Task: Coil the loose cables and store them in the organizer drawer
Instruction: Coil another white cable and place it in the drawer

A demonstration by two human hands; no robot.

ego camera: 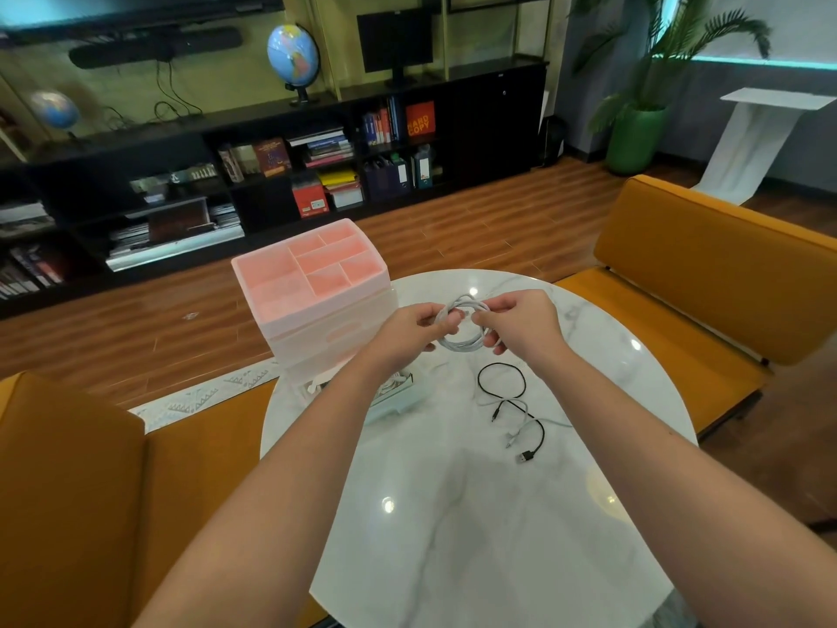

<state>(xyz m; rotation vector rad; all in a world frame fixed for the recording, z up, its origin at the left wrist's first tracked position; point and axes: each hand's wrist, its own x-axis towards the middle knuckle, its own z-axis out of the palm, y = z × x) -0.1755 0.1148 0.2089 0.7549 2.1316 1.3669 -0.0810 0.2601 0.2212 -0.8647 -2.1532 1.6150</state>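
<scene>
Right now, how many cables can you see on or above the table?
3: a white cable coiled between both hands, a black cable loose on the table, and a grey-white cable crossing it. The open drawer may hide more.

White cable (462, 342) coiled, black cable (502, 378) loose on table, pink organizer (312, 283) behind

Globe (293, 54); orange sofa (706, 260); plant (666, 61)
</scene>
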